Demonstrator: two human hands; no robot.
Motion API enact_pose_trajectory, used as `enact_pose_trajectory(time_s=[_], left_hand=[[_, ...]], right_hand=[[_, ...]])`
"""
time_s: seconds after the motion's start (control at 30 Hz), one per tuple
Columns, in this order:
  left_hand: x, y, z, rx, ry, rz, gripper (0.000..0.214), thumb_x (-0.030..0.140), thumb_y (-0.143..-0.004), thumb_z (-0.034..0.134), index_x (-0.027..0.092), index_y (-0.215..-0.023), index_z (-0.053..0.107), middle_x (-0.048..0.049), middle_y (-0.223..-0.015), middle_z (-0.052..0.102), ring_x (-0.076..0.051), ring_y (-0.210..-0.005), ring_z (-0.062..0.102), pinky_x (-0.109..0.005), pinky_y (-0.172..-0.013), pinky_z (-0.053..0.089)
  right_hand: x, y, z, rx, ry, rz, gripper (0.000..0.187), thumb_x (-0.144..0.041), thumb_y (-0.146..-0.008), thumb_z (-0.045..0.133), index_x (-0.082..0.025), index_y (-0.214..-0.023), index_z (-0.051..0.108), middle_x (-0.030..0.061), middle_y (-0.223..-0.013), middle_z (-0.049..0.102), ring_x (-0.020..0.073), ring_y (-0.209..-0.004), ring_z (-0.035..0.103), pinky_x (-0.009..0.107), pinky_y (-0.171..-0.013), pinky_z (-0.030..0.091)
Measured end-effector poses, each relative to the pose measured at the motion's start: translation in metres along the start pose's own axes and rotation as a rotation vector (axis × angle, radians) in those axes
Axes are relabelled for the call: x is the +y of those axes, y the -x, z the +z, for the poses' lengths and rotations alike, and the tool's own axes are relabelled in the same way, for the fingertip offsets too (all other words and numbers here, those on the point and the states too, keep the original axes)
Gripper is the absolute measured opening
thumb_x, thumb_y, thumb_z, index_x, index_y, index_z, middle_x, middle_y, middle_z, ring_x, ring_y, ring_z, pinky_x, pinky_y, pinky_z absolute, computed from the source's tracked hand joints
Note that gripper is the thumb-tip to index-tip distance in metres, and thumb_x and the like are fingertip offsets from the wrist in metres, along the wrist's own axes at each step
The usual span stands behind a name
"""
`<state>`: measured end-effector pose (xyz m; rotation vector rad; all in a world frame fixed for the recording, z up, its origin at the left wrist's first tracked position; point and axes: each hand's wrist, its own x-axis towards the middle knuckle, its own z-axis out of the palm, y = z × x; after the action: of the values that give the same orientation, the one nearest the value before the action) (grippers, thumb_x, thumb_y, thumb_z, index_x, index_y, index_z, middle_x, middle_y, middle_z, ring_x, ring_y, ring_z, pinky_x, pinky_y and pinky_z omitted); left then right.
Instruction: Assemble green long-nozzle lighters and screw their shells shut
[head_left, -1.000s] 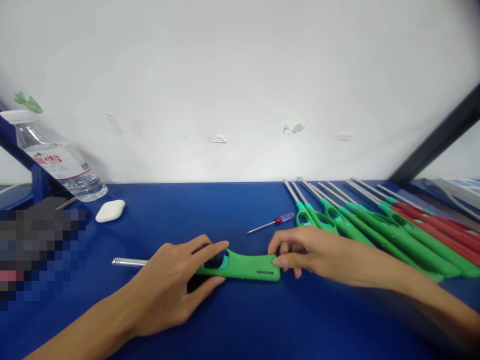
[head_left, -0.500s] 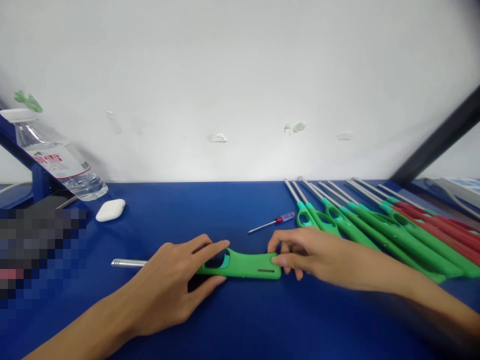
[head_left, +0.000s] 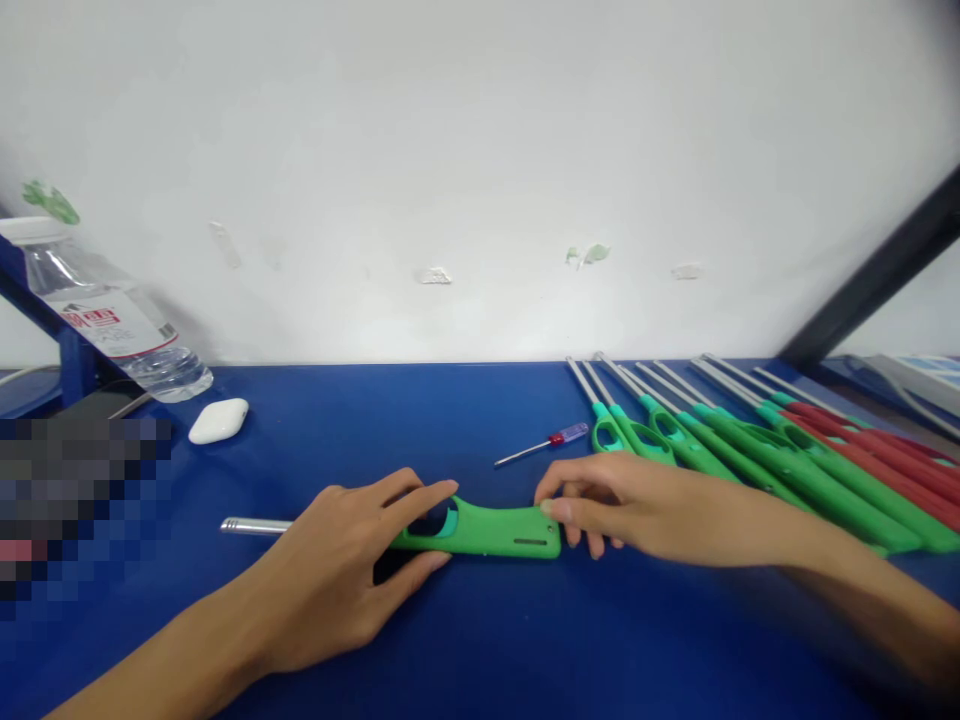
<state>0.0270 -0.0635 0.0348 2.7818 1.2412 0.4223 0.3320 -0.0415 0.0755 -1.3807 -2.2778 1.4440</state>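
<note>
A green long-necked gas lighter (head_left: 495, 530) lies on the blue table, its metal tube pointing left and its handle end to the right. My left hand (head_left: 352, 550) grips it around the trigger part, fingers on the far side and thumb on the near side. At the handle's right end, my right hand (head_left: 600, 505) pinches the far corner between thumb and fingers. A small hole and a dark slot show on the handle near my right thumb. Just beyond the right hand lies a small screwdriver (head_left: 544, 445) with a red and purple handle.
Several green lighters (head_left: 750, 440) and red lighters (head_left: 885, 450) lie side by side at the right. A white earphone case (head_left: 219, 421) and a tilted water bottle (head_left: 112, 310) are at the left. A white wall (head_left: 480, 150) rises behind the blue table (head_left: 360, 410).
My right thumb has shifted slightly up at the handle's end, so the small hole now shows. The left hand and the lighter have stayed in place.
</note>
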Motion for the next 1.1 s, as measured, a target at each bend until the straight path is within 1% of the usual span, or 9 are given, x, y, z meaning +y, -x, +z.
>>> enact_pose_trajectory(time_s=[0.33,0.43,0.5,0.57,0.63,0.73,0.87,0.97,1.1], left_hand=[[-0.001,-0.001,0.001,0.005,-0.009,0.003,0.041,0.036,-0.103,0.054,0.031,-0.144,0.057,-0.0055,-0.12,0.073,-0.021,-0.087,0.075,-0.03,-0.072,0.056],[0.0,-0.001,0.0,-0.004,-0.006,-0.007,0.042,0.036,-0.103,0.054,0.032,-0.145,0.056,-0.0049,-0.119,0.072,-0.021,-0.084,0.074,-0.03,-0.071,0.054],[0.0,-0.001,0.0,-0.008,0.003,-0.005,0.042,0.035,-0.103,0.054,0.032,-0.145,0.055,-0.004,-0.117,0.072,-0.02,-0.082,0.074,-0.031,-0.071,0.054],[0.0,-0.001,-0.001,-0.006,0.008,-0.004,0.042,0.035,-0.103,0.054,0.032,-0.145,0.055,-0.0036,-0.117,0.072,-0.02,-0.082,0.073,-0.031,-0.071,0.054],[0.0,-0.001,-0.001,-0.001,0.013,-0.005,0.042,0.035,-0.103,0.054,0.031,-0.145,0.056,-0.0039,-0.117,0.072,-0.02,-0.083,0.073,-0.03,-0.072,0.055],[0.0,-0.001,-0.001,0.007,0.003,-0.011,0.042,0.037,-0.103,0.054,0.031,-0.144,0.057,-0.0045,-0.117,0.072,-0.019,-0.082,0.074,-0.029,-0.072,0.055],[0.0,-0.001,-0.001,0.01,-0.016,-0.011,0.041,0.038,-0.103,0.054,0.032,-0.144,0.058,-0.0048,-0.118,0.073,-0.02,-0.081,0.074,-0.03,-0.071,0.056],[-0.001,-0.001,0.0,0.008,-0.036,-0.023,0.042,0.038,-0.103,0.054,0.032,-0.144,0.057,-0.0045,-0.12,0.072,-0.022,-0.082,0.074,-0.032,-0.071,0.056],[-0.002,-0.001,0.001,-0.001,-0.041,-0.043,0.043,0.038,-0.103,0.055,0.032,-0.145,0.055,-0.0048,-0.122,0.072,-0.024,-0.087,0.075,-0.034,-0.073,0.056]], right_hand=[[0.004,-0.004,0.009,0.107,0.122,-0.009,0.026,-0.046,-0.102,0.058,-0.023,-0.103,0.069,-0.0005,-0.075,0.074,0.0151,-0.064,0.067,0.023,-0.056,0.048],[0.011,-0.006,0.001,0.321,0.343,-0.053,0.036,-0.053,-0.105,0.048,-0.025,-0.106,0.071,0.0,-0.079,0.075,0.0156,-0.061,0.067,0.026,-0.057,0.05],[0.022,-0.009,-0.007,0.526,0.525,-0.077,0.037,-0.047,-0.107,0.044,-0.024,-0.114,0.071,0.0067,-0.096,0.077,0.0228,-0.079,0.07,0.035,-0.073,0.054],[0.037,-0.014,-0.014,0.636,0.633,-0.09,0.036,-0.038,-0.105,0.049,-0.018,-0.126,0.068,0.0172,-0.121,0.071,0.0361,-0.113,0.064,0.05,-0.093,0.05],[0.049,-0.019,-0.017,0.642,0.707,-0.119,0.03,-0.031,-0.101,0.054,-0.017,-0.121,0.072,0.0196,-0.126,0.067,0.0398,-0.121,0.058,0.056,-0.099,0.047],[0.052,-0.024,-0.015,0.563,0.759,-0.177,0.018,-0.025,-0.101,0.056,-0.02,-0.105,0.074,0.0133,-0.115,0.072,0.0321,-0.11,0.064,0.046,-0.095,0.049],[0.034,-0.022,-0.006,0.507,0.79,-0.21,0.015,-0.022,-0.102,0.058,-0.022,-0.093,0.071,0.0069,-0.095,0.076,0.0266,-0.089,0.07,0.039,-0.081,0.05],[0.024,-0.018,-0.004,0.548,0.774,-0.215,0.015,-0.024,-0.103,0.058,-0.022,-0.097,0.071,0.0064,-0.087,0.077,0.0272,-0.081,0.071,0.039,-0.075,0.05],[0.013,-0.009,-0.009,0.694,0.651,-0.267,0.016,-0.033,-0.105,0.057,-0.025,-0.114,0.067,0.0063,-0.107,0.077,0.0256,-0.097,0.072,0.038,-0.084,0.054]])
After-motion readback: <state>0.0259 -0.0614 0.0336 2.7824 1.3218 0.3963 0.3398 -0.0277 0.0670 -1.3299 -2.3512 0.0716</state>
